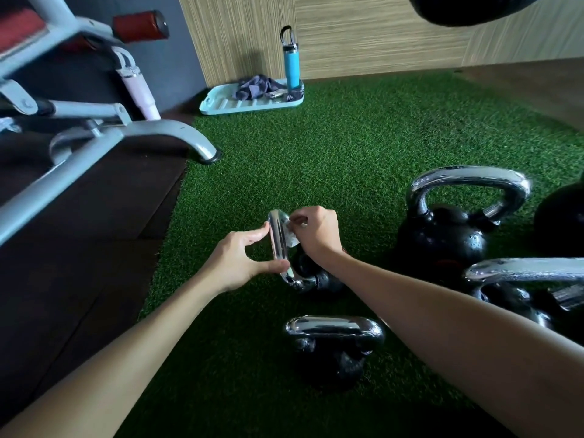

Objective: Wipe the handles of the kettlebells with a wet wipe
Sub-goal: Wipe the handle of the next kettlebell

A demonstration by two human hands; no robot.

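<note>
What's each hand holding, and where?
The left hand holds the kettlebell handle, fingertip and thumb on its grip bar; the right hand pinches the wet wipe against the bar's far end.

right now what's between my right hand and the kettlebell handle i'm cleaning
The wet wipe: the right hand pinches it against the chrome handle, as the head view shows. The left hand grips the handle's other side.

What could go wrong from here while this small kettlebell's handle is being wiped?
1. The small kettlebell looks tipped, steadied only by the fingertips of the left hand on its handle; it might roll or drop onto the fingers.
2. The wet wipe, pinched by the right hand, covers little, so parts of the handle may be missed.
</note>
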